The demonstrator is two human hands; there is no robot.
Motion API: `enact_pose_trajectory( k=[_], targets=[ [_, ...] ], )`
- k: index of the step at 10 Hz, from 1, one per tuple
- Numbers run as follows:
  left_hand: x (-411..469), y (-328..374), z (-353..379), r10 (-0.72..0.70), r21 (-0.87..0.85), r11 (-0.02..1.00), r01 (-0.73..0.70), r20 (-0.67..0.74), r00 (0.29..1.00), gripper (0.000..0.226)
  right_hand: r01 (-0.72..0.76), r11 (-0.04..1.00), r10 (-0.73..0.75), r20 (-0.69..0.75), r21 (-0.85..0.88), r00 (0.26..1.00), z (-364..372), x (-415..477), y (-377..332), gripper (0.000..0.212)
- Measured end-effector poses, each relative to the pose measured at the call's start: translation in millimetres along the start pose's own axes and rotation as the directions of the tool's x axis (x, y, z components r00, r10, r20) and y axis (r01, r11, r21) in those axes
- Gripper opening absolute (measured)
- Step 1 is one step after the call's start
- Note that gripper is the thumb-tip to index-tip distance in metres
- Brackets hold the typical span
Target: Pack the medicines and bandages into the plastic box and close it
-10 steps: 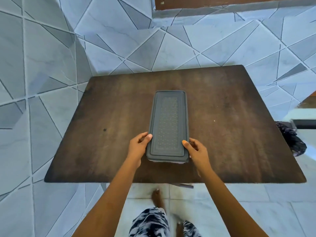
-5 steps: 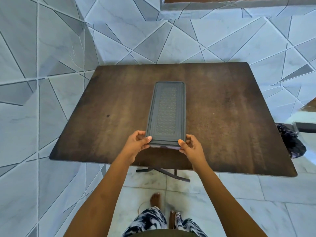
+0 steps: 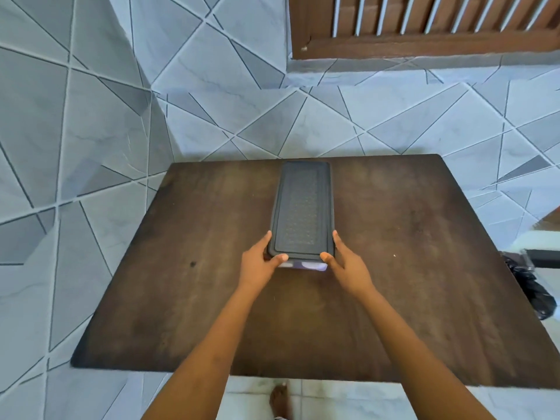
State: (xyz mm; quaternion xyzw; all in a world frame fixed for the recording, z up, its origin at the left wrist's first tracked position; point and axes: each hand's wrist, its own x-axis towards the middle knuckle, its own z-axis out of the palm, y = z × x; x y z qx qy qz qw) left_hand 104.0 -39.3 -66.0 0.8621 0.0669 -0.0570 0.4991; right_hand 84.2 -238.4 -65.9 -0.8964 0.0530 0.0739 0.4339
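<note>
A long plastic box (image 3: 303, 212) with a dark grey dotted lid lies lengthwise on the brown wooden table (image 3: 197, 298), its far end at the table's back edge. The lid sits on the box; a strip of clear, purplish wall shows under the near end. My left hand (image 3: 257, 263) grips the near left corner, thumb on the lid. My right hand (image 3: 345, 265) grips the near right corner the same way. No medicines or bandages are visible; the inside of the box is hidden.
A tiled wall rises behind and left of the table. A brown slatted shutter (image 3: 424, 22) is at the top right. A black plastic bag (image 3: 530, 286) lies on the floor past the table's right edge. My bare foot (image 3: 278, 400) shows below the near edge.
The box has slid away from me toward the table's back edge, both hands staying on its near corners. The view has tilted up, bringing the shutter into sight.
</note>
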Motion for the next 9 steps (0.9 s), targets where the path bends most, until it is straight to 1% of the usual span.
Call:
enact_pose_trajectory(
  k=[3,6,7,8,9],
  targets=[
    [69,18,1,0.034,0.063,0.997,-0.037,0.038,0.999,0.077,-0.121,0.992,0.123,0.028,-0.045,0.992,-14,67,-11,0.065],
    [86,26,1,0.025,0.207,0.978,-0.038,0.068,0.997,0.075,-0.182,0.981,0.184,0.032,-0.067,0.982,-15,87,-18,0.063],
    [81,30,-4,0.05,0.276,0.958,-0.074,0.092,0.994,0.071,-0.144,0.984,0.143,-0.019,-0.103,0.99,-13,80,-25,0.063],
    [77,46,-18,0.134,0.291,0.945,-0.149,0.07,0.988,0.066,0.008,0.995,-0.018,-0.101,-0.102,0.995,-22,65,-42,0.066],
    [69,85,-37,0.318,0.343,0.894,-0.289,-0.031,0.947,0.068,0.198,0.96,-0.25,-0.29,-0.198,0.924,-45,55,-72,0.064]
  ],
)
